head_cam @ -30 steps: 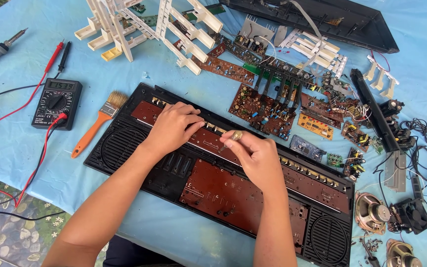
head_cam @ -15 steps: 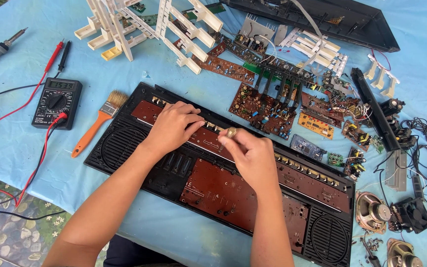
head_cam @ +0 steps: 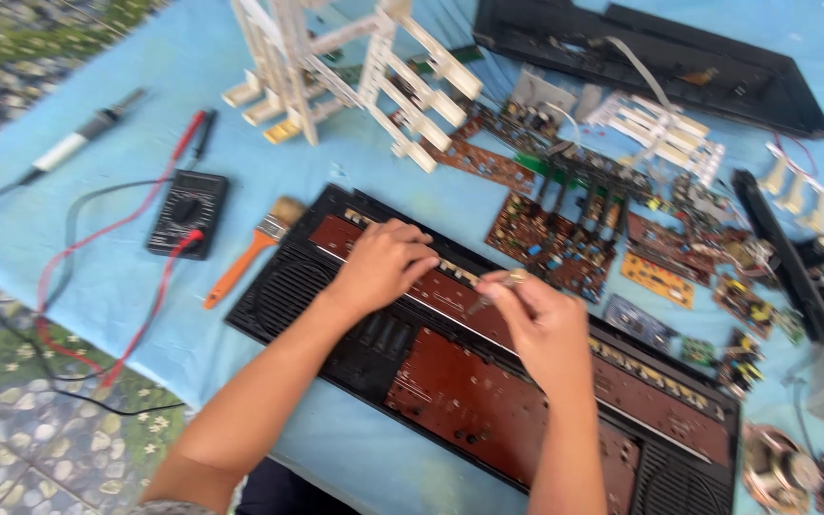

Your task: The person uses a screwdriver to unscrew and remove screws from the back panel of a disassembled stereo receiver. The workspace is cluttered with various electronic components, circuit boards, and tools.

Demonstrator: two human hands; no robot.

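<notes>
Both your hands work on the open black cassette-player case (head_cam: pixel 355 353) at the middle of the frame.

Head view: your left hand (head_cam: pixel 381 267) rests fingers-down, loosely spread, on the brown circuit board (head_cam: pixel 450 401) inside the case. Your right hand (head_cam: pixel 541 319), just right of centre, has its fingers pinched together on a small metal tool (head_cam: pixel 498 289) touching the board's upper strip. An orange-handled brush (head_cam: pixel 252 250) and a black multimeter (head_cam: pixel 188 212) lie on the blue bench (head_cam: pixel 69 229) to the left.

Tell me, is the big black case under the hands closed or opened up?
Opened up. The black case lies flat with its brown circuit boards bare, and both the left hand and the right hand work on them.
</notes>
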